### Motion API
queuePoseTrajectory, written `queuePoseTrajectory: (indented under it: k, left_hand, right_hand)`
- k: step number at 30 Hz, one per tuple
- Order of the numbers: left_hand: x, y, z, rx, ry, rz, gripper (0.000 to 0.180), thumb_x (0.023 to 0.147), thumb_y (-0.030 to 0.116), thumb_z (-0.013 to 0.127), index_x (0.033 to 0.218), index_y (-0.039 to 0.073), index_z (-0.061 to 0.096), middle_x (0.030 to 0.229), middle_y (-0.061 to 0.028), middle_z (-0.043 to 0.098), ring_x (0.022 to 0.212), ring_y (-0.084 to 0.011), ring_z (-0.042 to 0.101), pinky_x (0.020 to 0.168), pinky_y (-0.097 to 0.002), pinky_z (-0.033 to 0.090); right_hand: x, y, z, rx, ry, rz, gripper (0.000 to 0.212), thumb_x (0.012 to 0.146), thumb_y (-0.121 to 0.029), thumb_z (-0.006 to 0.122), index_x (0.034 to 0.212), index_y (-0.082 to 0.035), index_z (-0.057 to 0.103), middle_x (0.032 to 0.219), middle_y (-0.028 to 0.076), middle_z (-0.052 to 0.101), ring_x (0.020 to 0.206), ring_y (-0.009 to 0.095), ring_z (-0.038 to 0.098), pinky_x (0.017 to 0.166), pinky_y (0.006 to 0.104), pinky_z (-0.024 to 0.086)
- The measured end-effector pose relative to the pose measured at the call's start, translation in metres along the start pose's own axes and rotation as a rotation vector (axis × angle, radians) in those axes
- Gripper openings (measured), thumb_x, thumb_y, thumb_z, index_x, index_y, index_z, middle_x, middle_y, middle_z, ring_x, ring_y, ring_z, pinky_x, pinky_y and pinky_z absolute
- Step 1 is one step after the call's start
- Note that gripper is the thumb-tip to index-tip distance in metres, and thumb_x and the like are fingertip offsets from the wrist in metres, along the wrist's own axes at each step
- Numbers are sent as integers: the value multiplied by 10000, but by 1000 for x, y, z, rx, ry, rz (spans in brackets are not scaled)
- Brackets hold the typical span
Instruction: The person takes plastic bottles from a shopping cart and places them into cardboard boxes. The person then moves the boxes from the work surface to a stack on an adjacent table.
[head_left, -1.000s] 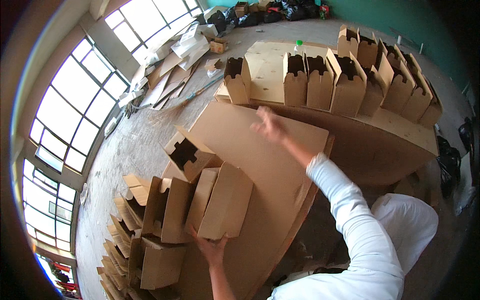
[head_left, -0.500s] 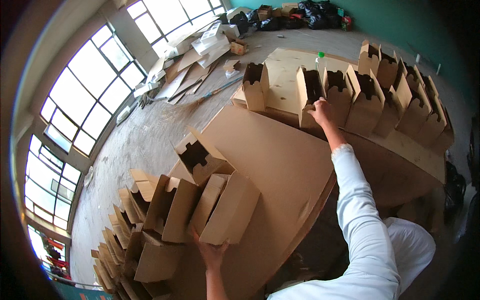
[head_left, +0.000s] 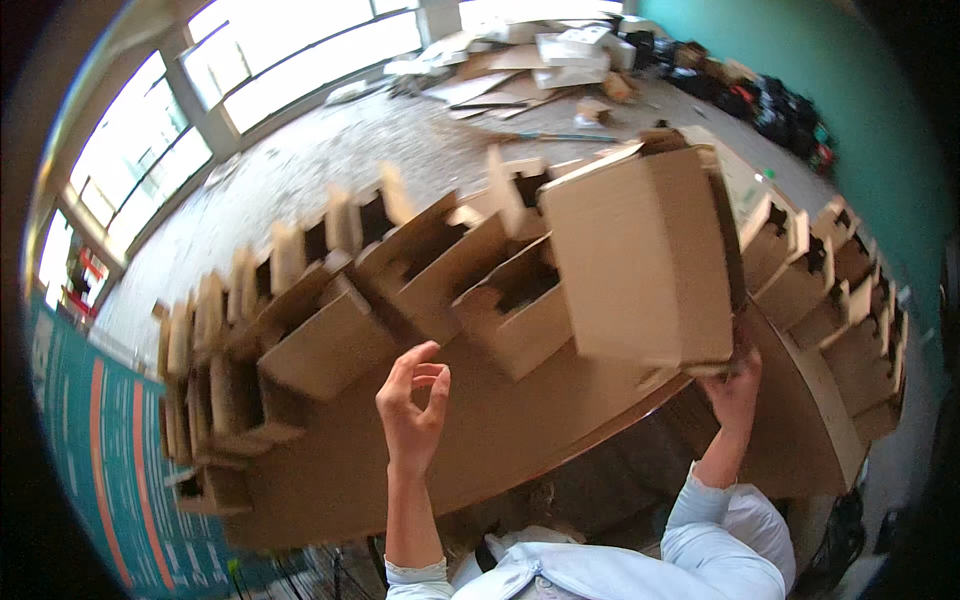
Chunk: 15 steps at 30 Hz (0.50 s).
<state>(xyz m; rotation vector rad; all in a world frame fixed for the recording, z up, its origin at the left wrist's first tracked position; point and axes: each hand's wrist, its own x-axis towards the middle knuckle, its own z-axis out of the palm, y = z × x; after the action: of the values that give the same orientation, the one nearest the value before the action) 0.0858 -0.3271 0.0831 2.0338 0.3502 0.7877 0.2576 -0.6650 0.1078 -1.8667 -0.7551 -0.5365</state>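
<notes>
My right hand grips the lower edge of a brown cardboard box, which is lifted above the table's right part and tilted. Part of that hand's fingers is hidden by the box. My left hand is raised over the cardboard-covered tabletop with its fingers loosely curved, thumb and fingertips apart, nothing in it. Just beyond the left hand stands an open-topped carton. To its left another open carton stands in a dense group of similar ones.
At right, a second table bears several more open cartons and a green-capped bottle. Flattened cardboard and white foam lie piled on the floor at the back. Black bags line the green wall.
My right hand has come back from the right table with a carton in it. My left hand has let go of the carton it was touching. The view has turned rightward.
</notes>
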Motion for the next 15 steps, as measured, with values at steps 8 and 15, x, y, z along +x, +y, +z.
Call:
queuePoseTrajectory:
  k: [8, 15]
  left_hand:
    - [-108, 127, -138, -1469, -652, 359, 192, 923, 99, 555, 973, -62, 648, 924, -212, 654, 789, -306, 640, 716, -370, 516]
    - [-184, 189, -184, -2220, -534, 611, 381, 994, 192, 514, 1226, -111, 515, 1171, -181, 558, 1014, -241, 611, 781, -287, 529]
  right_hand:
    - [-94, -172, 174, 318, -908, -224, 301, 574, 14, 800, 844, -27, 673, 997, 115, 569, 888, 307, 634, 751, 369, 537]
    - [-163, -244, 297, 108, -1248, -399, 416, 665, -142, 827, 1027, -43, 648, 1179, 143, 533, 1135, 343, 529, 966, 409, 465]
